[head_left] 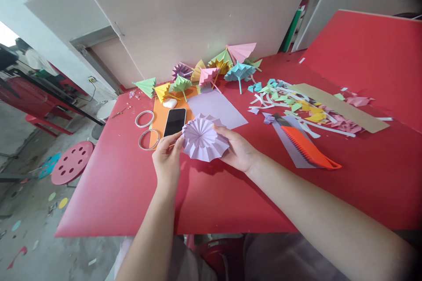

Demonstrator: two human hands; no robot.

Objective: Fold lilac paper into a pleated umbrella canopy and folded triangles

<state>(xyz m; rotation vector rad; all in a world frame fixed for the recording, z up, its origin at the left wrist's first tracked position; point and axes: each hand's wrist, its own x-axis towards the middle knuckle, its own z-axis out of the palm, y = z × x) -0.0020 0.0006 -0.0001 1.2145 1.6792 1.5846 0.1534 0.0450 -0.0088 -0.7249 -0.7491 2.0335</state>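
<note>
A pleated lilac paper fan (205, 140), spread round like a small parasol top, is held above the red table. My left hand (168, 151) pinches its left edge between thumb and fingers. My right hand (238, 145) grips the right edge, thumb on top, the other fingers partly hidden beneath. Just beyond my left hand lies a black-screened phone (175, 122) on an orange paper sheet (154, 140). Two rolls of tape (144, 118) are left of it. A flat lilac sheet (219, 109) lies behind the fan.
Several finished paper umbrellas (239, 71) stand along the back of the red table (132, 197). Paper scraps (306, 109) and a cardboard strip (343, 107) are at the right. Nearer lies an orange-handled knife (306, 147), its blade pointing away. A red stool (72, 162) stands left.
</note>
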